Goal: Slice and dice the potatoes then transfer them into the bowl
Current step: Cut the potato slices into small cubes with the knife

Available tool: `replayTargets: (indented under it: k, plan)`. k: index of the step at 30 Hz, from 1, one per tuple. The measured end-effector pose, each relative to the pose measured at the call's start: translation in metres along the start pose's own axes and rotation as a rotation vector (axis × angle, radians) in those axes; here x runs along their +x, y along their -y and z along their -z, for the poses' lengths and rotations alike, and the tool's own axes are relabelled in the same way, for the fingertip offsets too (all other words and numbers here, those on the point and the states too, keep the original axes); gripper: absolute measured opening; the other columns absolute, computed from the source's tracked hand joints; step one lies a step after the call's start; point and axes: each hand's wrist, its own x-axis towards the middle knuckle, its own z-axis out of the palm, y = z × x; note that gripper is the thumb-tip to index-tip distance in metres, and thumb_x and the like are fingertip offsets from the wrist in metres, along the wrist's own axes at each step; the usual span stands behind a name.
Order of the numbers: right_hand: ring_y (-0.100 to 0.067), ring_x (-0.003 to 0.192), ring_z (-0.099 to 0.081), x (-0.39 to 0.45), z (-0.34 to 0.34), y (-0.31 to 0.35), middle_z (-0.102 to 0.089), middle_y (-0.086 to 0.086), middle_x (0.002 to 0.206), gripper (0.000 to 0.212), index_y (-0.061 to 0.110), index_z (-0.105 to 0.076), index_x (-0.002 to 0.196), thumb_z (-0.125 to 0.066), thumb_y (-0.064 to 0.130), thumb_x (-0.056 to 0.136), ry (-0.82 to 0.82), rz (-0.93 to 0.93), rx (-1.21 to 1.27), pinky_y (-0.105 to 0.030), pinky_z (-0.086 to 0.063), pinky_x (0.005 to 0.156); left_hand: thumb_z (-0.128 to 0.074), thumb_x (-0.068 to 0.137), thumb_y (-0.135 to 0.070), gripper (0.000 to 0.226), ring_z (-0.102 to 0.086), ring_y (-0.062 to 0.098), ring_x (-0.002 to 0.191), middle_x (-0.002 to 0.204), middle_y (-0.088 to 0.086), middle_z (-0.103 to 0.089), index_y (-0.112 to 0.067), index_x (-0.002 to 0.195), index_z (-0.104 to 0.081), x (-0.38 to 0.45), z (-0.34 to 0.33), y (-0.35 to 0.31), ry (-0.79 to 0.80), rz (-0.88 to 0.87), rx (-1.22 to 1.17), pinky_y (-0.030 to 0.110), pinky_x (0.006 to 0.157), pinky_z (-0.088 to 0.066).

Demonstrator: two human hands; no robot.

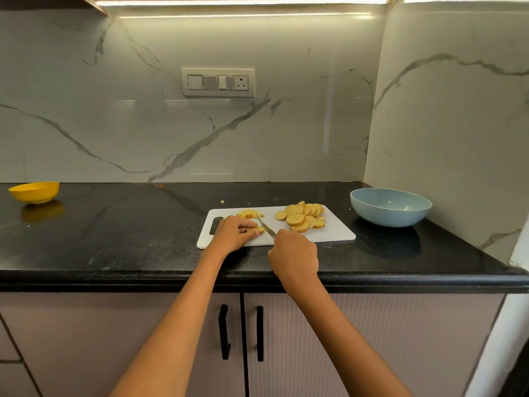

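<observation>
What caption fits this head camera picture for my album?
Left hand steadies a yellow potato slice while right hand cuts with a steel knife.

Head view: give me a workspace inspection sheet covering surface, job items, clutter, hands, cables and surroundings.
Surface: black countertop, a few small crumbs near the back.
Job items: white cutting board holding a pile of potato slices and some cut pieces; blue bowl right of the board, apparently empty.
Clutter: yellow bowl at far left.
Hands: left hand holds down a potato piece; right hand grips the knife, blade on that piece.
Cables: nothing seen.
Surroundings: marble backsplash with a switch panel; cabinet doors below.
</observation>
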Motion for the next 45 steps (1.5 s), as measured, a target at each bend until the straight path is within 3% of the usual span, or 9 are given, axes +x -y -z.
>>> replayTargets:
  k: [11,15,18,23,32,35,40,45]
  plan:
    - [-0.020,0.096,-0.061,-0.002,-0.002,0.010,-0.060,-0.007,0.110,0.023,0.009,-0.054,0.117,-0.041,0.013,0.097,-0.030,0.039,-0.081,-0.025,-0.037,0.067,-0.069,0.082,-0.017,0.028,-0.058,0.014,0.105,0.116,0.006,-0.066,-0.006,0.108,-0.069,0.001,-0.001,-0.001,-0.022,0.012,0.001,0.020,0.086,-0.041]
    - [-0.020,0.102,-0.060,0.011,-0.005,0.023,-0.058,-0.008,0.117,0.027,0.008,-0.052,0.122,-0.040,0.008,0.098,-0.014,0.058,-0.106,-0.025,-0.040,0.073,-0.067,0.082,-0.011,0.015,-0.058,0.012,0.085,0.090,0.006,-0.069,-0.008,0.095,-0.074,-0.001,0.001,-0.003,-0.035,-0.011,0.031,0.026,0.079,-0.047]
    - [-0.021,0.106,-0.058,0.015,-0.004,0.025,-0.056,-0.008,0.120,0.028,0.007,-0.051,0.124,-0.039,0.007,0.098,0.003,0.086,-0.120,-0.025,-0.041,0.078,-0.064,0.082,-0.009,0.010,-0.051,0.012,0.073,0.075,0.001,-0.060,-0.016,0.079,-0.072,-0.003,0.001,-0.004,-0.027,-0.037,0.063,0.028,0.075,-0.045]
    - [-0.020,0.103,-0.059,-0.001,-0.006,0.013,-0.057,-0.007,0.116,0.027,0.010,-0.049,0.124,-0.039,0.012,0.099,-0.037,0.140,-0.167,-0.025,-0.035,0.069,-0.067,0.083,-0.011,0.020,-0.058,0.012,0.096,0.101,0.003,-0.068,-0.006,0.101,-0.072,-0.007,0.000,-0.007,-0.042,-0.021,0.012,0.028,0.089,-0.047]
    - [-0.021,0.102,-0.060,0.007,-0.003,0.005,-0.058,-0.007,0.115,0.024,0.009,-0.053,0.119,-0.043,0.013,0.098,-0.001,0.033,-0.057,-0.025,-0.039,0.070,-0.071,0.081,-0.022,0.038,-0.058,0.019,0.113,0.122,0.009,-0.062,-0.006,0.115,-0.065,-0.005,-0.001,-0.001,-0.056,0.038,-0.012,0.029,0.096,-0.045]
    - [-0.021,0.101,-0.059,0.001,-0.002,0.000,-0.058,-0.007,0.114,0.023,0.008,-0.053,0.117,-0.044,0.016,0.097,-0.003,0.021,-0.023,-0.025,-0.037,0.069,-0.070,0.081,-0.023,0.040,-0.057,0.020,0.111,0.124,0.011,-0.060,-0.007,0.118,-0.063,-0.004,-0.001,-0.001,-0.137,0.053,0.003,0.023,0.089,-0.041]
    - [-0.020,0.099,-0.060,-0.003,-0.001,0.003,-0.059,-0.007,0.113,0.023,0.009,-0.053,0.117,-0.044,0.017,0.097,0.010,0.035,-0.007,-0.025,-0.037,0.069,-0.069,0.082,-0.019,0.030,-0.059,0.017,0.107,0.117,0.009,-0.065,-0.006,0.109,-0.069,-0.004,-0.001,0.002,-0.124,0.045,0.004,0.019,0.085,-0.041]
    - [-0.020,0.100,-0.060,-0.002,-0.001,0.005,-0.059,-0.008,0.114,0.025,0.009,-0.053,0.119,-0.045,0.018,0.097,0.008,0.034,-0.005,-0.025,-0.039,0.071,-0.071,0.081,-0.020,0.029,-0.060,0.016,0.107,0.114,0.007,-0.067,-0.008,0.107,-0.070,-0.002,-0.001,0.001,-0.110,0.047,-0.001,0.025,0.092,-0.045]
